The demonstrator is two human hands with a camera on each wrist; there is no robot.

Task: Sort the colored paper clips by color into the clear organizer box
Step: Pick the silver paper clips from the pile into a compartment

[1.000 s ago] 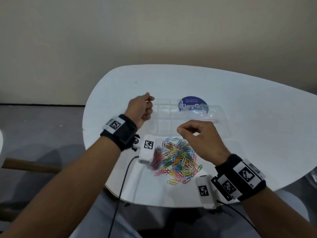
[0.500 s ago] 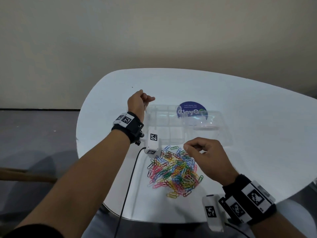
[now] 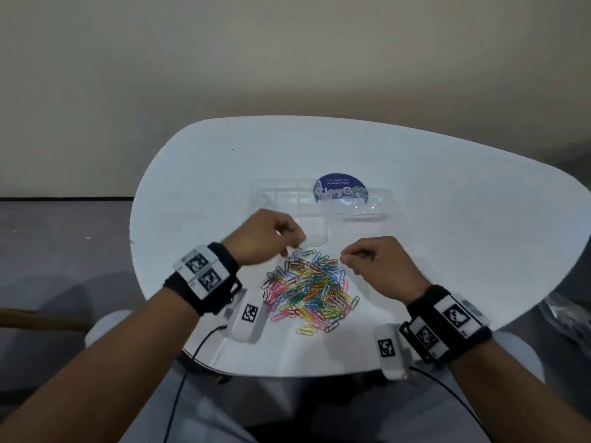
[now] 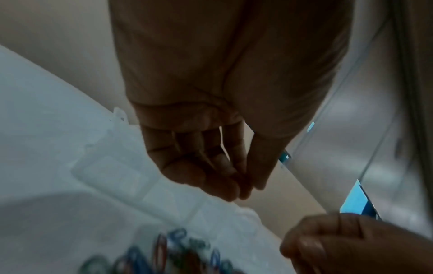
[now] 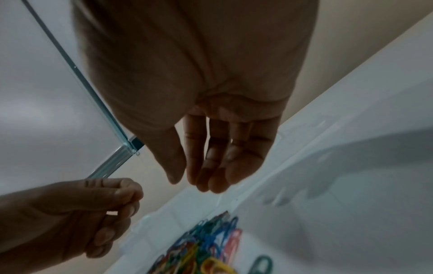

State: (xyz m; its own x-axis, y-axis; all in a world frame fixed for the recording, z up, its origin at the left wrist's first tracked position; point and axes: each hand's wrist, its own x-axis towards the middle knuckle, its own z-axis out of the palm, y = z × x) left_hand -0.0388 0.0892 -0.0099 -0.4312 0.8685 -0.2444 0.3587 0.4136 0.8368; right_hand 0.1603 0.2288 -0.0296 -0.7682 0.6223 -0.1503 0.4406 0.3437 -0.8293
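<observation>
1. Paper clips point(image 3: 308, 287): one mixed heap of pink, yellow, green, blue, red, white and dark clips lies on the white bench point(image 3: 463, 238), between the two hands and slightly nearer the person than the fingertips. No colour groups are separated within it, as far as the head view shows.
2. Clear organizer box point(image 3: 287, 203): just beyond the fingertips of both hands, lid hinged open to the right-hand side, over a blue round sticker point(image 3: 340, 187). The compartments that show look empty; the plastic is transparent and partly blurred, so a single clip inside could be missed.
3. Left hand point(image 3: 265, 238): above the far left edge of the heap, fingers curled, thumb and fingertips drawn together. In the left wrist view the fingertips point(image 4: 230, 189) meet, but no clip is visible between them. Whether it pinches one I cannot tell.
4. Right hand point(image 3: 380, 266): at the far right edge of the heap, fingers loosely bent, thumb close to the forefinger. The right wrist view shows a small gap there and nothing in it. Reads as empty and relaxed.
5. Progress, judged: sorting is at or near its start. The box is open and ready, and practically the whole heap remains.
6. Remaining, judged: pick clips out colour by colour, give each colour its own compartment, and clear the bench. The clips overlap heavily, so some may come up linked.
</observation>
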